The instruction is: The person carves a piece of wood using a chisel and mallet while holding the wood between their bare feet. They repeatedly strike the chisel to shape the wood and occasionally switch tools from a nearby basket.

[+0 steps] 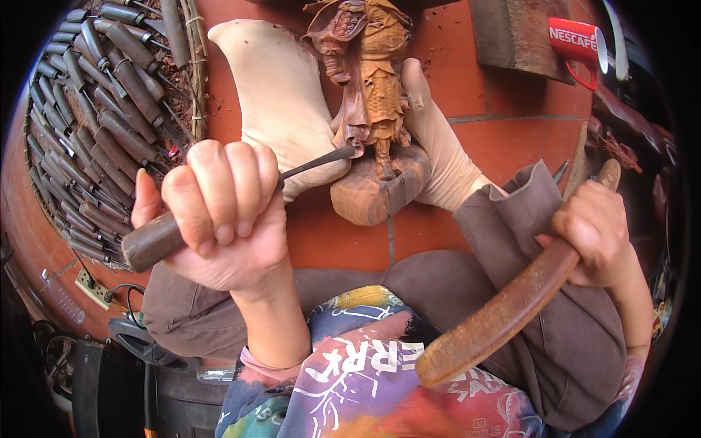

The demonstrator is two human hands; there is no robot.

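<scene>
Statue (385,77): centre of my feed, between two socked feet (281,95). Left to right: basket (199,73) of tools (137,93); left hand (226,212) curled tight round a chisel (318,161), its tip at the statue's lower robe; right hand (595,230) closed round a club (504,314), thick end well apart from the chisel. I judge the step as carving; next move likely calls for a steady edge, then a measured tap.

A brown carved wooden figure (383,95) stands on its blocky base (372,191), upper centre; a chisel (155,242) slants at centre left, tip at the robe; a curved wooden club (505,310) tilts, lower right
</scene>
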